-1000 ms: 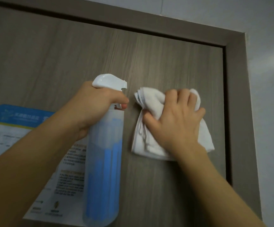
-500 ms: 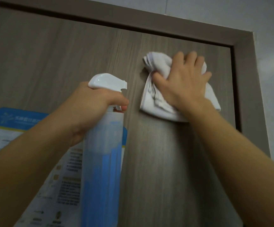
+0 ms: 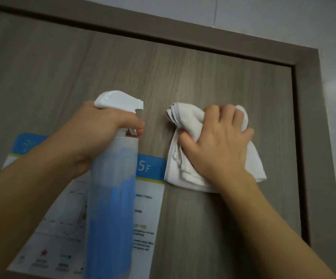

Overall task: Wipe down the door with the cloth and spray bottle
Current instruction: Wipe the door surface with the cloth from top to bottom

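The door (image 3: 213, 81), a grey-brown wood-grain panel, fills most of the head view, its top right corner sitting inside a plain frame (image 3: 324, 137) of the same tone. Low on the left of the panel a printed notice (image 3: 149, 208) is stuck flat, with a blue band across its top reading "5F", a yellow line under that, and white below with small text and a few icons too blurred to read. In front of the notice the left hand (image 3: 94, 133) is wrapped around the neck of the spray bottle (image 3: 113, 198), with one finger curled over the trigger just under the white spray head, whose nozzle faces the panel. The bottle stands upright, its clear body showing blue liquid, and it hides the middle of the notice. To the right, apart from the bottle, the white cloth (image 3: 191, 121) is bunched and pressed flat against the wood; its lower left edge touches or slightly overlaps the right end of the blue band. The right hand (image 3: 217, 143) lies on top of it, fingers (image 3: 229, 115) bent and bearing down on the upper folds, thumb dug into the left side of the bundle. Pale wall (image 3: 283, 21) shows above and to the right of the frame.
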